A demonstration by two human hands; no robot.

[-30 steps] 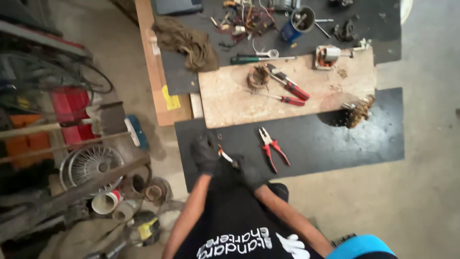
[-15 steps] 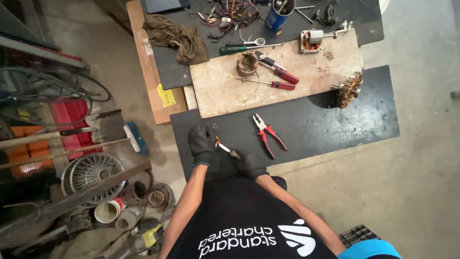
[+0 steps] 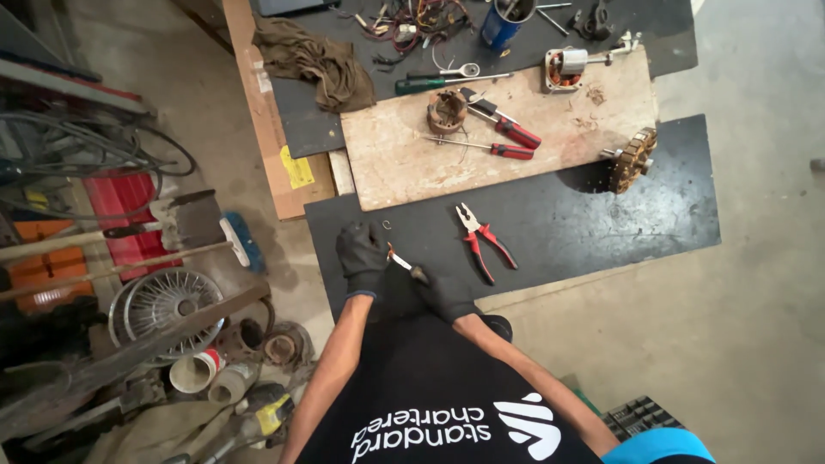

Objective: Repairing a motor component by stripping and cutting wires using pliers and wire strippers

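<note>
Both my hands wear black gloves and meet over the near edge of a black mat (image 3: 601, 223) on the floor. My left hand (image 3: 361, 255) pinches one end of a small thin tool (image 3: 400, 261) with a pale and reddish tip. The other end sits in my closed right hand (image 3: 445, 294). Red-handled pliers (image 3: 483, 241) lie on the mat just right of my hands. A tiny metal ring (image 3: 387, 226) rests on the mat above my left hand.
A wooden board (image 3: 550, 137) beyond the mat carries a copper-wound stator (image 3: 447, 110), two red-handled screwdrivers (image 3: 507, 142) and a small motor (image 3: 567, 67). A rotor (image 3: 632, 161) lies at the board's right edge. A brown rag (image 3: 314, 60), wires and a blue can (image 3: 503, 21) lie farther off. Scrap, a wire wheel (image 3: 163, 305) and tools crowd the left.
The view has shifted, so the mat and board sit higher in frame. My hands stay together on the small tool at the mat's near edge.
</note>
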